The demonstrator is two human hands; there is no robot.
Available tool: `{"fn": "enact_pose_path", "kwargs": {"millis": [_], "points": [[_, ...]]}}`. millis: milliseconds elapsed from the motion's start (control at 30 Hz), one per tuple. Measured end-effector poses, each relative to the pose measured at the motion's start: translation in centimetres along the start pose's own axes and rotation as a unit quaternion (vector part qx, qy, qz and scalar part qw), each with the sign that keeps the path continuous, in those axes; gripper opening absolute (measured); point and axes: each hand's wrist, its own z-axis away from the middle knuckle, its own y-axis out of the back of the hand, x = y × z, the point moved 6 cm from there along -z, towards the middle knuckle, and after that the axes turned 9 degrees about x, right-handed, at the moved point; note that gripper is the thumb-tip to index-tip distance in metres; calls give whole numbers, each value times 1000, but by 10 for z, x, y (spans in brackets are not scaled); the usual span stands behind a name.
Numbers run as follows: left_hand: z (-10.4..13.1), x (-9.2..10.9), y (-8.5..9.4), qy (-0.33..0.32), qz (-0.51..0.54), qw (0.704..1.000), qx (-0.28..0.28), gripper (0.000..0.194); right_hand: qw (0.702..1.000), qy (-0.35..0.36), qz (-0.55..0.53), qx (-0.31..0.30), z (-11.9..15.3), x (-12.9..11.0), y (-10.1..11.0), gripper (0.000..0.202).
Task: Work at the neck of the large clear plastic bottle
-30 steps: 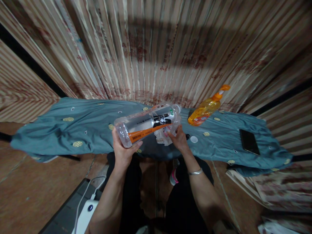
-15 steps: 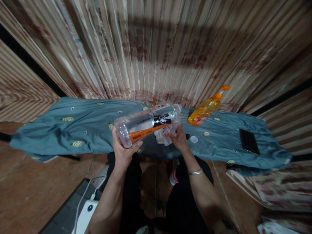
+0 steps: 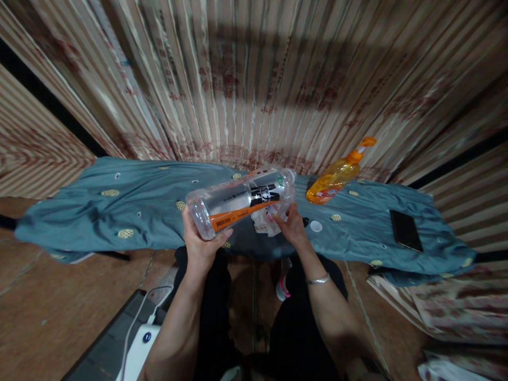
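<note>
A large clear plastic bottle [image 3: 238, 198] with an orange and black label lies tilted across the middle of the view, its neck end to the right. My left hand [image 3: 202, 241] grips its base end from below. Near the neck end, my right hand [image 3: 291, 223] has its fingers closed on a crumpled white wrapper or tissue [image 3: 264, 222] with pink print, just under the bottle. Part of this white piece is hidden behind the bottle. Right of my right hand, a round white disc [image 3: 316, 226] lies on the cloth, with a small black object [image 3: 305, 222] beside it.
A yellow pump bottle [image 3: 333, 180] with an orange top stands behind and to the right. Further right lies a black phone [image 3: 405, 230]. A blue-green patterned cloth [image 3: 91, 206] covers the narrow table. At lower left is a white power bank [image 3: 141, 346] with a cable. Striped curtain hangs behind.
</note>
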Motion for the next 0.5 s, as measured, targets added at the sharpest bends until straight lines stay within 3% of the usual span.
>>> {"fn": "enact_pose_path", "kwargs": {"millis": [500], "points": [[0, 2, -1, -3, -3, 1000, 0, 93, 1000, -3, -8, -3, 0, 0, 0, 46]]}}
